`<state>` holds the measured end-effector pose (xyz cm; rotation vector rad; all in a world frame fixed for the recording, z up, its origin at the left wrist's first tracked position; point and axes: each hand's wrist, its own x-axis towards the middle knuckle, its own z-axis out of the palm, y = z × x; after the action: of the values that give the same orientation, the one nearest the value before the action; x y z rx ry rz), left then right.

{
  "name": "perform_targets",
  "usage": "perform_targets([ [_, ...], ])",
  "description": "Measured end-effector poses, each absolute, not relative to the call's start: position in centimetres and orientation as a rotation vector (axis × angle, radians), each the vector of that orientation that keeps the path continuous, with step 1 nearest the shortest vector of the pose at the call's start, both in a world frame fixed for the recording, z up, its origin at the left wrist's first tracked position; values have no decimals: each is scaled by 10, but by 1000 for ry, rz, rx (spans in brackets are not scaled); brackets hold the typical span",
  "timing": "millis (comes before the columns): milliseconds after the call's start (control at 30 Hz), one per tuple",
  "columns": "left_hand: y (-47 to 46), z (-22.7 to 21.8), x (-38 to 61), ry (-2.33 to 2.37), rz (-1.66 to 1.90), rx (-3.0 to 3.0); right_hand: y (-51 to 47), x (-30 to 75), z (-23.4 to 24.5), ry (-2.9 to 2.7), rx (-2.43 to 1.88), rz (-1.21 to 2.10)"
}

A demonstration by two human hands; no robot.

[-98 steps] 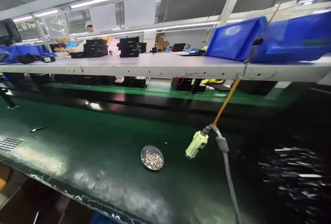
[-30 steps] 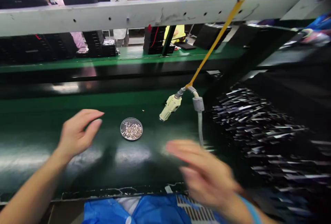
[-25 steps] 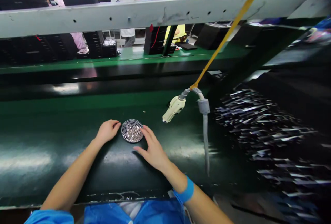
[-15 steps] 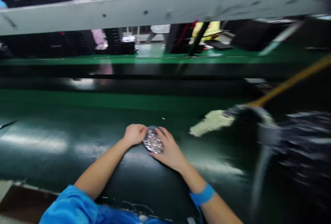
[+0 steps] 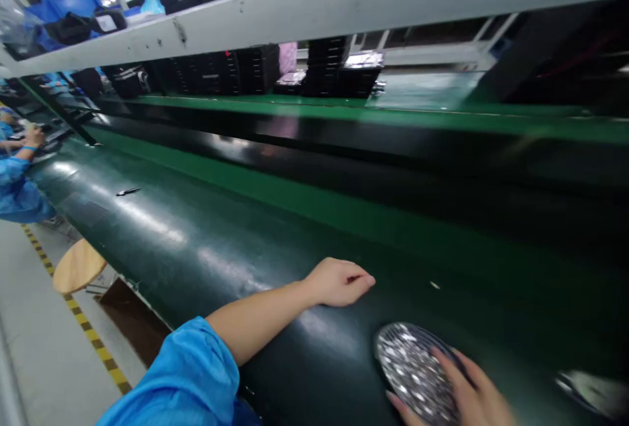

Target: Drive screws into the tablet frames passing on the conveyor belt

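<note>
My right hand (image 5: pixel 472 390) grips a round dark dish (image 5: pixel 381 347) from its right side, thumb at the near edge and fingers over the far side. Many small shiny metal pieces (image 5: pixel 413 370) fill the dish, too blurred to name. To the upper left of it, apart from the dish, my left hand (image 5: pixel 341 282) hovers or rests over the green work surface (image 5: pixel 275 242). Its fingers are curled with the thumb pressed to the fingertips. Whatever they may pinch is hidden. A tiny pale scrap (image 5: pixel 435 285) lies to the right of this hand.
A thin dark tool (image 5: pixel 128 191) lies farther left on the bench. At the right edge is a blurred pale tool (image 5: pixel 597 390). A grey shelf beam (image 5: pixel 295 10) crosses above, with stacked black boxes (image 5: pixel 255 69) behind. Another person's blue sleeve (image 5: pixel 19 183) and a wooden stool (image 5: pixel 78 265) are at left.
My view has turned to the left. My hands, earlier both at the dish, are now apart: the left has come off its edge, while the right still holds it, nearer to me.
</note>
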<state>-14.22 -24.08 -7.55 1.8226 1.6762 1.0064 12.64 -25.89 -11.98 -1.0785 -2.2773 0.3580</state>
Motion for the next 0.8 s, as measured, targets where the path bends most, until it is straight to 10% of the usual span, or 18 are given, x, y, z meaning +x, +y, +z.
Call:
perform_targets([
  [800,-240,-66,-120,1681,967,1819,-343,129,-58,-2587,-1323,545],
])
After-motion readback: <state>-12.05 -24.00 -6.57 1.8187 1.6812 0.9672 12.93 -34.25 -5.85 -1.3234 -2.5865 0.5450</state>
